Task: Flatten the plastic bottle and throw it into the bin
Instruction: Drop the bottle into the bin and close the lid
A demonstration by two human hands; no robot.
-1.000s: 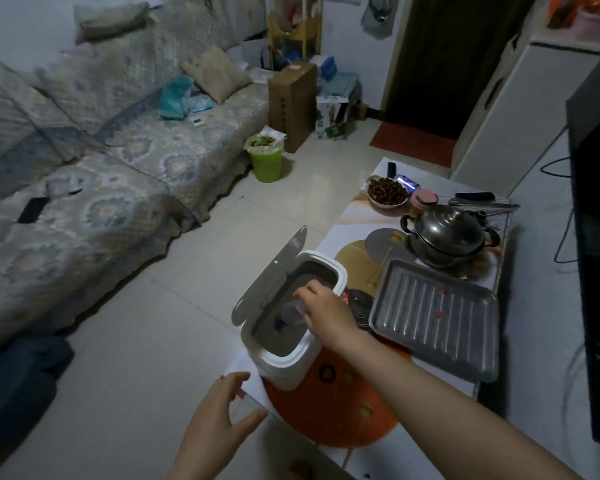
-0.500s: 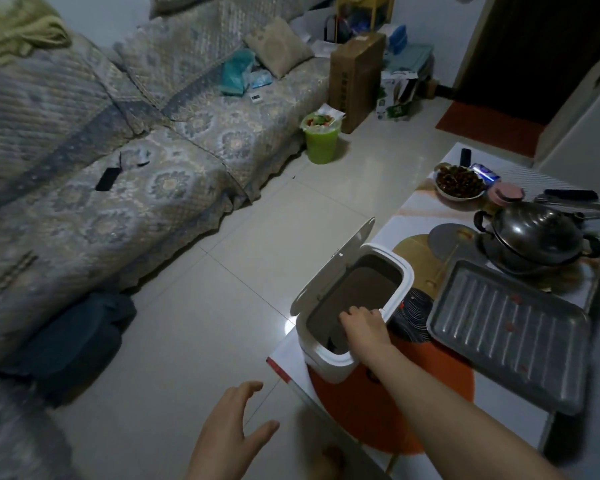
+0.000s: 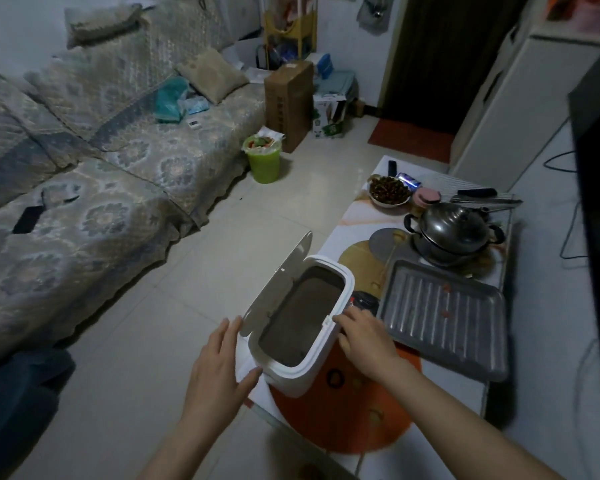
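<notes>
A white bin (image 3: 347, 282) stands on the near left corner of the low table, its flip lid (image 3: 278, 282) raised to the left. The inside is dark and I cannot make out the plastic bottle in it. My left hand (image 3: 219, 368) hangs open at the bin's left side, fingertips close to the lid's lower edge. My right hand (image 3: 364, 337) rests empty on the bin's right rim, fingers spread.
The table (image 3: 458, 396) also bears a metal baking tray (image 3: 444, 317), a lidded steel pot (image 3: 454, 233), a bowl of food (image 3: 388, 194) and utensils. A patterned sofa (image 3: 101, 174) fills the left. A green waste bucket (image 3: 264, 157) and a cardboard box (image 3: 288, 102) stand on the tiled floor.
My right hand came up out of the bin without the bottle and now rests on the rim. My left hand rose from low down to the lid.
</notes>
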